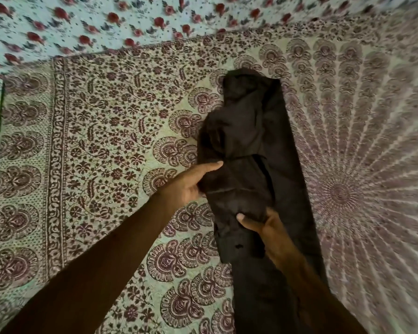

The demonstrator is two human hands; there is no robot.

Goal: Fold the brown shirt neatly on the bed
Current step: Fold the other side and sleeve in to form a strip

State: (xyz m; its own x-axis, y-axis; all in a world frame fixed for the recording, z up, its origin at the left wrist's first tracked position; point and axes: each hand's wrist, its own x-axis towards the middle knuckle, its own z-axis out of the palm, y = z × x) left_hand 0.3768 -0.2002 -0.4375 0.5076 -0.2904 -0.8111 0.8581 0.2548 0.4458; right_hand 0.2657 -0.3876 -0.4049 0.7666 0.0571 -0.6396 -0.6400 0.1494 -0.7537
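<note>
Brown shirt [249, 145] lies on the bed as one long, dark strip that runs from far to near, a bit right of the middle. It is so dark that I can hardly see its folds, and I cannot tell sleeves from body. Its near end goes under the right arm and off the bottom edge, so I cannot see where it stops.

My left hand [191, 183] is at the left edge of the shirt. The thumb lies long and flat on top of the cloth. The other fingers tuck under the edge, so I cannot see them. It pinches that edge.

My right hand [263, 225] is nearer, in the middle of the strip. The thumb presses on top and the fingers are hidden by the cloth. It grips a small bunch of shirt.

Under the shirt is a bedspread [101, 141] with dark red flower shapes. On the right its print looks blurry. Far away is a pale sheet with red roses [82, 22].
</note>
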